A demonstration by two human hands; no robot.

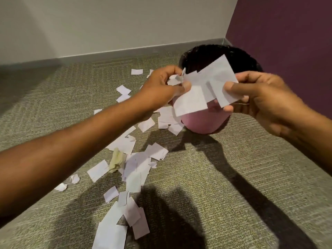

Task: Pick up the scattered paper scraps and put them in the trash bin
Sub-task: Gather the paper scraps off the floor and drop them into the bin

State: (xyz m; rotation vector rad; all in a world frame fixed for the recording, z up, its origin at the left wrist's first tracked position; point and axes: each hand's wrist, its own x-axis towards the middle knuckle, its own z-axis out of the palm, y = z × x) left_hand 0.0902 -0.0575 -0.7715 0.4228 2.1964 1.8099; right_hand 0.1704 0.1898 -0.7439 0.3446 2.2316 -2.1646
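Note:
A pink trash bin [201,123] lined with a black bag [206,56] stands in the corner of the room. In front of its near rim both my hands hold a bunch of white paper scraps [203,87]. My left hand [161,88] pinches the left end of the bunch. My right hand [258,97] pinches the right end between thumb and fingers. Several more white scraps [133,168] lie scattered on the carpet from the bin's base down to the bottom of the view, with one crumpled yellowish scrap [116,159] among them.
A white wall [107,24] with a grey baseboard [116,53] runs behind the bin. A purple wall [287,33] closes the right side. The floor is greenish patterned carpet [233,177], crossed by shadows of my arms.

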